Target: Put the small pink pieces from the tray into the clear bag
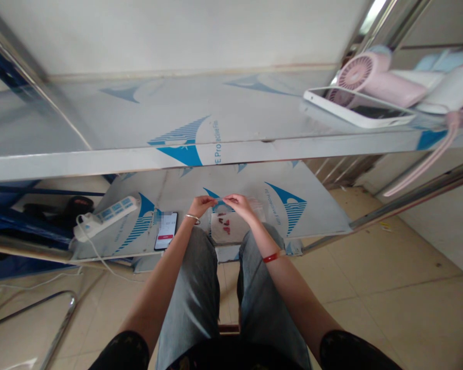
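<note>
My left hand (202, 205) and my right hand (239, 205) meet above the lower shelf, fingertips pinched close together. Between them is a small thin, pale strip (219, 199), perhaps clear plastic; it is too small to name surely. Just below the hands a whitish sheet (216, 235) lies near the shelf's front edge, between my knees. Several small dark red and pink pieces (227, 226) rest on it. Behind my right wrist a clear, flat plastic piece or bag (257, 209) shows in part.
A lit phone (165, 231) lies left of my left forearm on the lower shelf (250, 177). Farther left is a white power strip (116, 213) with a cable. The upper shelf (254, 115) juts out above, carrying a white-framed device (358, 110) and a pink handheld fan (389, 82).
</note>
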### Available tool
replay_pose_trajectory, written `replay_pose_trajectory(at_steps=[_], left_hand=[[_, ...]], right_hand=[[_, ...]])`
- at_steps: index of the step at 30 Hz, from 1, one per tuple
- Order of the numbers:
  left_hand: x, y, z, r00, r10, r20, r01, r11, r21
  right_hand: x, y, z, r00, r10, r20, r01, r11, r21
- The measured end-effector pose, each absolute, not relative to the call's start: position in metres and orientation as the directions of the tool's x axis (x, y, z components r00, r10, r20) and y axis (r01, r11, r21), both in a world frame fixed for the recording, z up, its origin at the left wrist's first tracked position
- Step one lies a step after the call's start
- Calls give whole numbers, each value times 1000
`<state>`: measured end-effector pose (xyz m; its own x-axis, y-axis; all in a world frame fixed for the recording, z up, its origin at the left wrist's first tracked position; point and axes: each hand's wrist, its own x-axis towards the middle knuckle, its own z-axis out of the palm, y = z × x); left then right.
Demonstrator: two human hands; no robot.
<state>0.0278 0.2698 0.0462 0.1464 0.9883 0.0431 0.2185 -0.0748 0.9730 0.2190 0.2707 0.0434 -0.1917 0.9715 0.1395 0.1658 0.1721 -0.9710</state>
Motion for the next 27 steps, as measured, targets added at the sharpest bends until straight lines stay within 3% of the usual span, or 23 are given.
replay_pose_trajectory(at_steps=[14,27], left_hand=[[32,269,46,173,984,31,263,-77,962],[30,272,41,217,972,88,395,-170,903]], right_hand=[[216,277,27,-173,964,200,219,236,-947],[206,275,27,-194,968,158,283,209,-936]])
